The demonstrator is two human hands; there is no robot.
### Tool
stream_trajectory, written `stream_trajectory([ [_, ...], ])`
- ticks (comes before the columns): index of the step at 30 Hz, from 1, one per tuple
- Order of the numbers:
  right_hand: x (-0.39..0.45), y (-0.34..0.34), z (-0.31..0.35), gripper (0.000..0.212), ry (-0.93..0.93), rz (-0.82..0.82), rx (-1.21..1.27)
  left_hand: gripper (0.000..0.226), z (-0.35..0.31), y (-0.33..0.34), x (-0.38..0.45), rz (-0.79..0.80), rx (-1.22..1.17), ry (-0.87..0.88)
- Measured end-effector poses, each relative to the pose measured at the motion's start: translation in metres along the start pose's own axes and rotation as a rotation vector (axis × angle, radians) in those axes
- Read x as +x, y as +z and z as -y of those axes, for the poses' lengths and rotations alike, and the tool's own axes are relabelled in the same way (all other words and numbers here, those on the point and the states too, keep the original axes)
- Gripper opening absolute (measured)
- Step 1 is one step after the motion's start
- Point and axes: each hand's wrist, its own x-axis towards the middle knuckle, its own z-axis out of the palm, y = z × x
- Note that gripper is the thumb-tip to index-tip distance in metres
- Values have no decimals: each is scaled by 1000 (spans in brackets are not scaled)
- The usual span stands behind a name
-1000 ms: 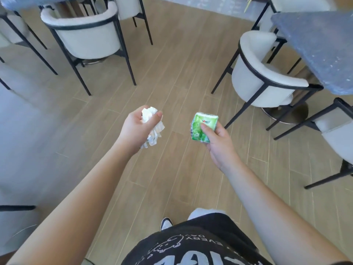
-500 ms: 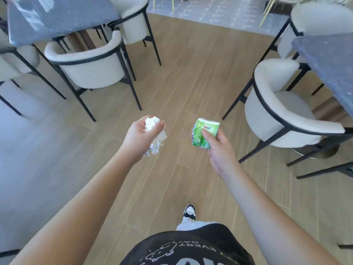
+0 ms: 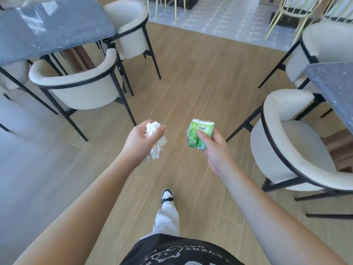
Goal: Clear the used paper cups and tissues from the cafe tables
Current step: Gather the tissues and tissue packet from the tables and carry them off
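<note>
Your left hand (image 3: 142, 142) has its fingers curled around a crumpled white tissue (image 3: 155, 139), with loose folds hanging out below the fist. Your right hand (image 3: 214, 148) pinches a green tissue packet (image 3: 199, 132), thumb across its front face and fingers behind it; the packet's long axis stands roughly upright, tilted slightly toward the left hand. Both items are carried in the air over the wood-plank floor (image 3: 191, 83), in the aisle between two seating groups, and neither touches any surface. Both hands are occupied, so no further pickup is possible until one load is released. The blue-grey table (image 3: 47, 29) lies ahead to your left, behind a cream armchair (image 3: 80, 87); only the corner of a second table (image 3: 332, 87) shows at the right edge, with another cream armchair (image 3: 286, 150) just beside your right arm. The left table's visible top appears to carry no cups or tissues, though glare and blur leave this uncertain. No bin is in view. Judged from the task, the step in hand is transport to a disposal point; the left hand's load sits nearer the left table, the right hand's nearer the right table's corner.
</note>
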Motion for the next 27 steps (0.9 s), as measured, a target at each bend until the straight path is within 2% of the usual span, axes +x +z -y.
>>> stream_trajectory([
  [6,116,27,34,19,6,-30,-51,28,-15,-21,130,-29,-14,27],
  [13,229,45,75,17,-3,-97,-38,32,-58,-27,265,21,-56,43],
  [20,346,30,105,19,4,-138,-55,26,-84,-2,377,56,-79,15],
  [27,487,-6,142,33,19,-133,9,24,-131,33,519,33,-36,20],
])
